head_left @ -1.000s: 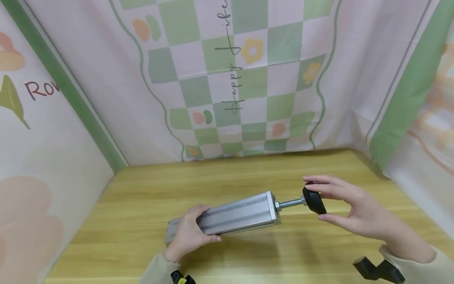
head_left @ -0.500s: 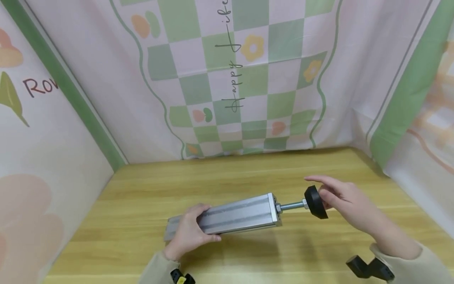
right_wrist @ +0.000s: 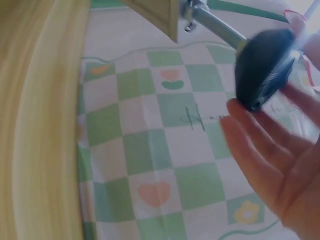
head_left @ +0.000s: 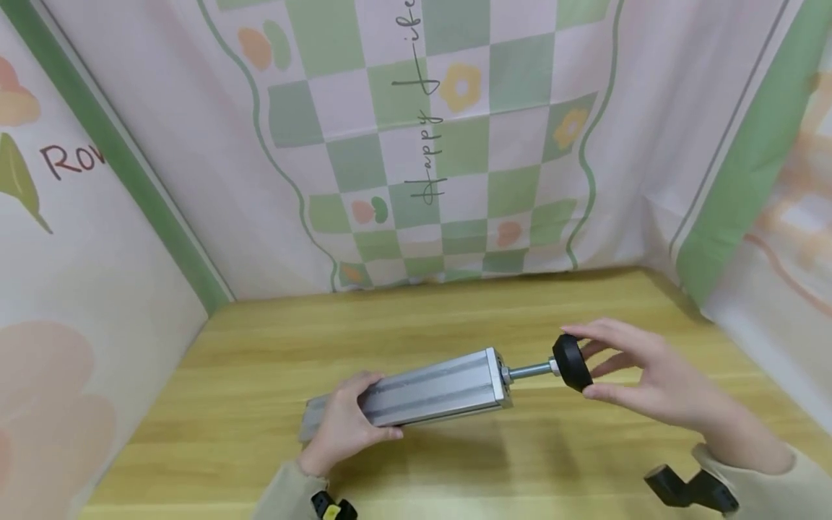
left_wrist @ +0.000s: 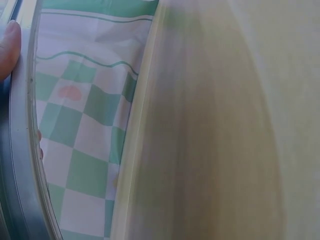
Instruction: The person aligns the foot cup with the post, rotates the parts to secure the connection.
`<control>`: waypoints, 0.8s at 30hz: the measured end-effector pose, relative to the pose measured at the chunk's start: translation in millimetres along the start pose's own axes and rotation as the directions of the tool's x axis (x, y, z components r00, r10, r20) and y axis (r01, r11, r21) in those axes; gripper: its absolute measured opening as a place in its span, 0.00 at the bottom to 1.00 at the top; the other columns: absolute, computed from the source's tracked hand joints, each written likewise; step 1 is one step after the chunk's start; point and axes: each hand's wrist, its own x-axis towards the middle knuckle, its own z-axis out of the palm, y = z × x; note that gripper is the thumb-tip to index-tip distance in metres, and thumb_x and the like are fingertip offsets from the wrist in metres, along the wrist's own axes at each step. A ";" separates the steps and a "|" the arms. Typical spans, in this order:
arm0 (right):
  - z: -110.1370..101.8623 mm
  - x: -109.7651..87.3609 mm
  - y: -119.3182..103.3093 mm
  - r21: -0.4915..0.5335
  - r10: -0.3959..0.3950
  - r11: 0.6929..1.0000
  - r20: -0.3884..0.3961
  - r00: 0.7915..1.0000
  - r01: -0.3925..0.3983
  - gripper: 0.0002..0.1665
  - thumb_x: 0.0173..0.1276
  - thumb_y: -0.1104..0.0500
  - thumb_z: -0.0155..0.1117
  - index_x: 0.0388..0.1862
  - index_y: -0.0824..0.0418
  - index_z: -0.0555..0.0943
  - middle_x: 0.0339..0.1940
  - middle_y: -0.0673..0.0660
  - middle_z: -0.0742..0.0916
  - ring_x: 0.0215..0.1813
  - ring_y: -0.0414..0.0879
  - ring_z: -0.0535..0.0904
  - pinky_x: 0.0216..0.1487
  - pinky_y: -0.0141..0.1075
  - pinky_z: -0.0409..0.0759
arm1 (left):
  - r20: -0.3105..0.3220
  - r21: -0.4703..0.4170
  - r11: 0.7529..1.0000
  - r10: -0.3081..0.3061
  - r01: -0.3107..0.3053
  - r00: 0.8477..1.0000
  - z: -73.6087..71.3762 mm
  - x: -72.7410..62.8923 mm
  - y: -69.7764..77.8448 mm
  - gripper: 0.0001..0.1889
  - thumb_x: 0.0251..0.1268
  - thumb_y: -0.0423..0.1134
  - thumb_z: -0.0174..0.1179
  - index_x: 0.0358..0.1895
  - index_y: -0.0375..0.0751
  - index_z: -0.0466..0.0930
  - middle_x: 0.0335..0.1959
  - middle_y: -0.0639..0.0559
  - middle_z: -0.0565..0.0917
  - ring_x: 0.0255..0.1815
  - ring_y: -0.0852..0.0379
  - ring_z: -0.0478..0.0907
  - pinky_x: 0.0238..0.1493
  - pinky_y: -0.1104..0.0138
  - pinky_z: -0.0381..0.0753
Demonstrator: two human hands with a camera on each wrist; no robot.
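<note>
A silver aluminium profile (head_left: 435, 390) lies slantwise in the head view, held above the table. My left hand (head_left: 344, 422) grips it near its left end, thumb along the near side. From the end plate (head_left: 499, 377) at its right a threaded rod (head_left: 531, 371) sticks out, with a nut near each end. The rod carries a black levelling foot (head_left: 572, 363). My right hand (head_left: 633, 365) pinches the foot's rim between fingers and thumb. In the right wrist view, fingertips touch the lower edge of the foot (right_wrist: 262, 70). The left wrist view shows only part of the profile (left_wrist: 22, 125) and a fingertip.
Beneath the hands is a wood-grain table (head_left: 273, 339). A checkered green and white curtain (head_left: 429, 166) hangs behind its far edge, with printed cloth on both sides. Black camera mounts sit on the left wrist (head_left: 333, 507) and right wrist (head_left: 692, 491).
Half a second ago my right hand's index finger was extended and its thumb lay behind the foot; now fingers and thumb span the rim again. The profile and left hand have barely moved.
</note>
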 end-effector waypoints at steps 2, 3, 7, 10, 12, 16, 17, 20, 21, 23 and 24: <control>1.7 0.1 -3.6 -0.063 0.157 0.985 -0.018 0.987 -0.158 0.32 0.48 0.71 0.72 0.55 0.65 0.76 0.40 0.40 0.83 0.35 0.31 0.79 0.30 0.24 0.78 | -0.003 -0.005 1.000 0.004 -0.004 1.000 0.0 0.2 0.6 0.40 0.22 0.41 0.83 0.50 0.35 0.79 0.48 0.45 0.83 0.49 0.48 0.79 0.52 0.54 0.78; 2.5 0.5 -5.2 -0.083 0.236 0.968 -0.016 0.972 -0.236 0.25 0.54 0.69 0.70 0.53 0.63 0.77 0.34 0.38 0.82 0.30 0.31 0.78 0.27 0.25 0.76 | -0.002 -0.007 1.000 0.000 0.000 1.000 0.0 0.3 0.9 0.40 0.22 0.41 0.83 0.50 0.35 0.79 0.49 0.45 0.83 0.49 0.47 0.79 0.52 0.53 0.78; 5.7 2.7 -6.3 -0.103 0.434 0.896 0.003 0.901 -0.431 0.01 0.68 0.63 0.57 0.38 0.58 0.76 0.17 0.42 0.77 0.18 0.36 0.73 0.19 0.30 0.69 | 0.010 -0.012 1.000 -0.013 0.013 1.000 1.2 0.1 0.7 0.41 0.22 0.42 0.83 0.51 0.35 0.79 0.50 0.45 0.82 0.51 0.47 0.79 0.53 0.52 0.77; 5.4 3.1 -4.5 -0.111 0.460 0.883 0.014 0.888 -0.456 0.05 0.71 0.62 0.53 0.34 0.56 0.75 0.14 0.43 0.76 0.17 0.37 0.72 0.19 0.32 0.68 | 0.012 -0.013 1.000 -0.016 0.016 1.000 1.9 0.1 -0.1 0.41 0.22 0.42 0.83 0.52 0.35 0.79 0.50 0.44 0.82 0.51 0.47 0.78 0.53 0.51 0.77; 4.2 2.3 -3.5 -0.109 0.430 0.898 0.008 0.903 -0.427 0.04 0.70 0.64 0.54 0.40 0.58 0.76 0.21 0.39 0.79 0.22 0.34 0.75 0.22 0.30 0.72 | 0.010 -0.011 1.000 -0.017 0.017 1.000 1.9 0.1 -0.6 0.41 0.22 0.42 0.83 0.52 0.35 0.79 0.50 0.44 0.82 0.52 0.46 0.78 0.53 0.51 0.77; -0.1 0.6 0.2 -0.071 0.176 0.982 0.022 0.984 -0.174 0.34 0.53 0.71 0.68 0.62 0.65 0.71 0.52 0.42 0.81 0.49 0.31 0.78 0.41 0.25 0.80 | 0.016 -0.014 0.999 -0.036 0.036 0.999 0.0 0.8 0.5 0.41 0.23 0.41 0.83 0.52 0.34 0.78 0.50 0.43 0.82 0.51 0.46 0.78 0.53 0.51 0.77; -0.6 1.0 1.0 -0.043 0.092 0.995 0.027 0.995 -0.091 0.41 0.48 0.73 0.71 0.64 0.68 0.69 0.60 0.46 0.78 0.56 0.32 0.76 0.46 0.24 0.79 | 0.018 -0.016 0.999 -0.042 0.042 0.999 -0.7 1.0 0.7 0.41 0.23 0.40 0.82 0.52 0.34 0.78 0.50 0.43 0.82 0.51 0.46 0.78 0.53 0.51 0.77; -0.9 4.0 4.4 0.060 -0.143 0.988 0.040 0.989 0.141 0.43 0.48 0.70 0.74 0.63 0.77 0.67 0.70 0.61 0.69 0.67 0.37 0.69 0.57 0.23 0.73 | 0.024 -0.031 0.997 -0.063 0.064 0.998 -2.3 1.5 1.0 0.40 0.24 0.40 0.82 0.53 0.36 0.78 0.51 0.44 0.81 0.52 0.46 0.78 0.53 0.52 0.77; -0.4 5.3 5.0 0.093 -0.189 0.978 0.034 0.981 0.185 0.40 0.51 0.68 0.74 0.61 0.79 0.67 0.70 0.65 0.68 0.68 0.40 0.69 0.59 0.24 0.72 | 0.024 -0.033 0.997 -0.066 0.067 0.998 -2.6 1.5 0.8 0.40 0.25 0.40 0.82 0.53 0.36 0.78 0.51 0.44 0.81 0.52 0.46 0.78 0.53 0.51 0.77; 0.1 7.5 5.5 0.121 -0.225 0.968 0.028 0.974 0.220 0.35 0.57 0.64 0.71 0.59 0.80 0.69 0.69 0.65 0.69 0.67 0.40 0.70 0.57 0.24 0.73 | 0.023 -0.033 0.997 -0.064 0.065 0.998 -2.7 1.4 0.1 0.40 0.25 0.40 0.82 0.53 0.36 0.78 0.51 0.44 0.81 0.52 0.46 0.78 0.53 0.51 0.77; -0.2 7.7 5.4 0.112 -0.214 0.971 0.026 0.976 0.210 0.33 0.58 0.63 0.70 0.59 0.78 0.71 0.68 0.63 0.71 0.65 0.39 0.71 0.55 0.24 0.75 | 0.023 -0.030 0.998 -0.063 0.064 0.998 -2.8 1.5 0.0 0.40 0.25 0.40 0.82 0.53 0.36 0.78 0.51 0.44 0.81 0.52 0.46 0.78 0.53 0.51 0.77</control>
